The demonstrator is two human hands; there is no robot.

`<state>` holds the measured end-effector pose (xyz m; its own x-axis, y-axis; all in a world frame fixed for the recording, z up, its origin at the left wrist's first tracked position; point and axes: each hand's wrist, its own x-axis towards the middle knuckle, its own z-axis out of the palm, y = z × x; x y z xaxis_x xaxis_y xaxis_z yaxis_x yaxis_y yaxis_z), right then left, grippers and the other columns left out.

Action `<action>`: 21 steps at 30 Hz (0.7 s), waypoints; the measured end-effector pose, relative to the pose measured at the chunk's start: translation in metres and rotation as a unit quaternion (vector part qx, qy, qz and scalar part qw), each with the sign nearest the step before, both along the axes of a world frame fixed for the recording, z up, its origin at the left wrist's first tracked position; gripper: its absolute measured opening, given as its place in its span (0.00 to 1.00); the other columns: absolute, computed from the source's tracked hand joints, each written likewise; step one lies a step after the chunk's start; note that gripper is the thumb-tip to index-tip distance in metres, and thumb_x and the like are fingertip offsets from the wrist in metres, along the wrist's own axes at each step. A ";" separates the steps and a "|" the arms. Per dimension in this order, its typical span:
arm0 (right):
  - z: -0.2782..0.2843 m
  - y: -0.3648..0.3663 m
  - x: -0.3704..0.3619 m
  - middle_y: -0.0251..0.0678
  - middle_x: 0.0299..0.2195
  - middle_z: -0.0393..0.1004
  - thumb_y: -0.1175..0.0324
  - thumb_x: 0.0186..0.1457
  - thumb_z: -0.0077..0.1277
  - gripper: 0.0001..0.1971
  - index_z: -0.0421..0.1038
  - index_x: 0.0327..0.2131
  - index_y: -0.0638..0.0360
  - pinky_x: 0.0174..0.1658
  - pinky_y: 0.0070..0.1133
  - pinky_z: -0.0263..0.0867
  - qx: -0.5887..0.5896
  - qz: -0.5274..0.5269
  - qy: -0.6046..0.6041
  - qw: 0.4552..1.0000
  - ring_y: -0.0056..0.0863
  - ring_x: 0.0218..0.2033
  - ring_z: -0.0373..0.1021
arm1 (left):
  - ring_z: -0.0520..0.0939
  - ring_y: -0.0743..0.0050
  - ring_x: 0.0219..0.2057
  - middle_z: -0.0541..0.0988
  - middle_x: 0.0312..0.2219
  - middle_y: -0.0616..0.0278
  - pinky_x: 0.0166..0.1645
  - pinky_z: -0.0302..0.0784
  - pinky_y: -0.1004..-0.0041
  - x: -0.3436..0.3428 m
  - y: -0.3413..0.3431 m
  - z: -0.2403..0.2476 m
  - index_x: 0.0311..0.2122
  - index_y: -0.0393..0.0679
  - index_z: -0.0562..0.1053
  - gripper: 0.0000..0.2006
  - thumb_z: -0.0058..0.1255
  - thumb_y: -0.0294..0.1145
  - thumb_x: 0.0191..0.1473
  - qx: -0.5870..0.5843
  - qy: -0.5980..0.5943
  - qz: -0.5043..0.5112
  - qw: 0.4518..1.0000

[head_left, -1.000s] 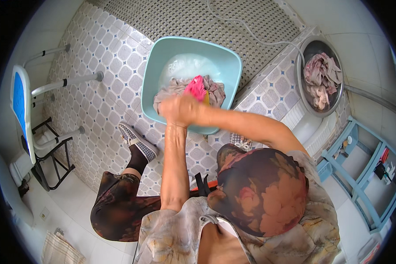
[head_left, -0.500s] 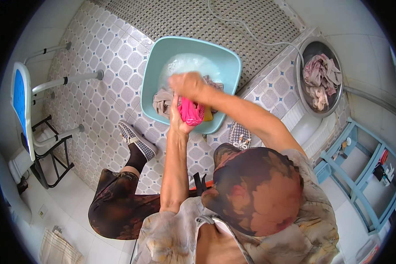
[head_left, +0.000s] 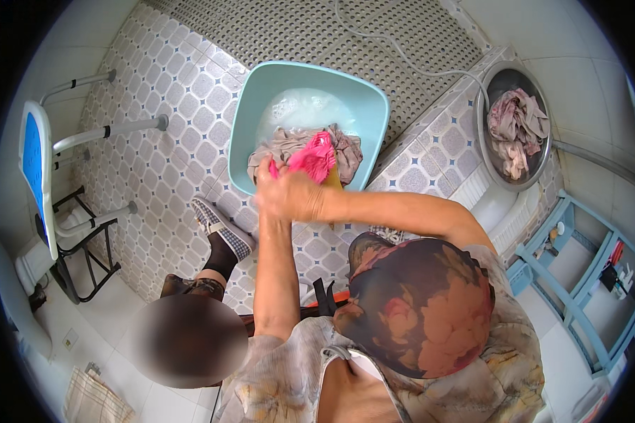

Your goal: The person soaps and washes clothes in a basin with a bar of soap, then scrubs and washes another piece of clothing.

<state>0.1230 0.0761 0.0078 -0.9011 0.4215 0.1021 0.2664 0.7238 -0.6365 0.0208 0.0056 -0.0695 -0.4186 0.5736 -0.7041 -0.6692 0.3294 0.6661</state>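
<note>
Grey tile floor [head_left: 166,151] under pale-blue basin [head_left: 356,92]; left hand [head_left: 266,199], right hand [head_left: 300,197] together, clutching pink cloth [head_left: 315,159]; perforated mat [head_left: 402,49] beyond, metal bowl [head_left: 504,77] right

- The left hand [head_left: 267,192] and right hand [head_left: 302,197] meet at the near edge of a pale turquoise basin [head_left: 374,120], both gripping a bright pink cloth [head_left: 317,158] — the right slightly blurred.
- Inside the basin, greyish-brown fabric [head_left: 286,141] lies beside cloudy, sudsy water [head_left: 296,109].
- To the right, a round metal basin [head_left: 480,127] holds crumpled pinkish-grey laundry [head_left: 516,120].
- A perforated grey mat [head_left: 261,32] lies beyond — a pale hose [head_left: 409,65] crosses it.
- A checked shoe [head_left: 226,229] rests on patterned tiles [head_left: 169,106].
</note>
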 end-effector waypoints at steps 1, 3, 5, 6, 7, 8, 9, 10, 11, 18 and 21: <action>0.011 -0.010 0.003 0.44 0.20 0.73 0.63 0.51 0.49 0.11 0.70 0.22 0.58 0.26 0.33 0.72 -0.006 0.051 -0.018 0.998 0.40 0.23 0.74 | 0.80 0.57 0.42 0.78 0.43 0.49 0.49 0.77 0.62 0.020 0.002 0.023 0.46 0.36 0.71 0.18 0.43 0.39 0.59 -0.036 0.090 -0.068 0.993; 0.010 -0.005 0.000 0.43 0.23 0.74 0.67 0.48 0.50 0.05 0.71 0.25 0.56 0.25 0.35 0.73 -0.012 0.104 -0.032 0.994 0.37 0.23 0.76 | 0.80 0.56 0.42 0.78 0.43 0.49 0.49 0.77 0.61 0.036 0.011 0.035 0.47 0.35 0.71 0.18 0.43 0.39 0.60 -0.011 0.015 -0.049 0.999; -0.028 0.044 -0.006 0.40 0.22 0.74 0.66 0.49 0.49 0.06 0.71 0.25 0.56 0.26 0.33 0.74 0.087 -0.041 0.080 0.992 0.38 0.23 0.76 | 0.80 0.55 0.42 0.78 0.42 0.48 0.50 0.77 0.59 0.052 0.021 0.039 0.47 0.35 0.70 0.18 0.42 0.39 0.60 0.039 -0.142 -0.012 0.989; -0.036 0.065 -0.007 0.40 0.22 0.74 0.65 0.51 0.48 0.07 0.71 0.24 0.55 0.26 0.34 0.74 0.074 -0.077 0.037 0.994 0.39 0.23 0.76 | 0.80 0.55 0.42 0.78 0.42 0.48 0.50 0.77 0.58 0.054 0.027 0.041 0.47 0.34 0.70 0.18 0.42 0.40 0.60 0.065 -0.215 0.012 0.974; -0.043 0.085 -0.003 0.40 0.21 0.74 0.65 0.53 0.47 0.08 0.71 0.24 0.55 0.27 0.35 0.74 0.059 -0.114 -0.008 0.992 0.39 0.24 0.76 | 0.80 0.54 0.42 0.78 0.42 0.48 0.50 0.78 0.57 0.056 0.033 0.045 0.47 0.34 0.69 0.19 0.42 0.40 0.61 0.090 -0.288 0.034 0.953; -0.054 0.107 0.004 0.41 0.22 0.74 0.64 0.55 0.46 0.10 0.71 0.24 0.55 0.27 0.37 0.73 0.051 -0.129 -0.059 0.989 0.43 0.25 0.76 | 0.80 0.51 0.43 0.77 0.43 0.46 0.51 0.77 0.53 0.059 0.044 0.054 0.48 0.34 0.69 0.20 0.42 0.43 0.62 0.101 -0.324 0.026 0.940; -0.056 0.120 0.006 0.42 0.22 0.74 0.63 0.57 0.45 0.11 0.71 0.25 0.56 0.28 0.38 0.72 0.040 -0.137 -0.106 0.984 0.46 0.25 0.75 | 0.80 0.51 0.43 0.77 0.43 0.46 0.51 0.77 0.53 0.055 0.050 0.065 0.48 0.34 0.69 0.20 0.42 0.43 0.62 0.101 -0.324 0.026 0.940; -0.058 0.130 0.011 0.42 0.22 0.74 0.63 0.57 0.45 0.11 0.71 0.25 0.56 0.28 0.38 0.72 0.040 -0.138 -0.106 0.984 0.46 0.25 0.75 | 0.80 0.56 0.40 0.78 0.40 0.48 0.48 0.78 0.57 0.052 0.057 0.076 0.46 0.35 0.70 0.20 0.42 0.43 0.62 0.073 -0.272 0.045 0.959; -0.045 0.138 0.005 0.43 0.23 0.75 0.62 0.59 0.43 0.12 0.71 0.27 0.57 0.29 0.39 0.71 -0.042 -0.209 -0.038 0.976 0.49 0.26 0.74 | 0.81 0.60 0.37 0.79 0.38 0.50 0.45 0.79 0.61 0.042 0.056 0.083 0.44 0.36 0.71 0.19 0.42 0.44 0.63 0.045 -0.210 0.074 0.974; -0.035 0.133 0.045 0.54 0.33 0.76 0.60 0.57 0.43 0.14 0.71 0.34 0.63 0.40 0.42 0.70 -0.127 -0.255 -0.191 0.939 0.56 0.36 0.73 | 0.80 0.74 0.33 0.79 0.33 0.61 0.39 0.78 0.73 -0.015 0.013 0.031 0.38 0.38 0.74 0.09 0.54 0.34 0.57 0.019 0.045 0.056 0.997; -0.036 0.073 0.048 0.58 0.33 0.76 0.61 0.51 0.50 0.20 0.66 0.42 0.67 0.42 0.38 0.72 -0.201 -0.073 -0.370 0.904 0.49 0.38 0.76 | 0.80 0.74 0.32 0.79 0.33 0.61 0.40 0.78 0.72 -0.026 -0.008 0.012 0.37 0.38 0.73 0.08 0.52 0.32 0.58 -0.025 0.051 0.045 0.997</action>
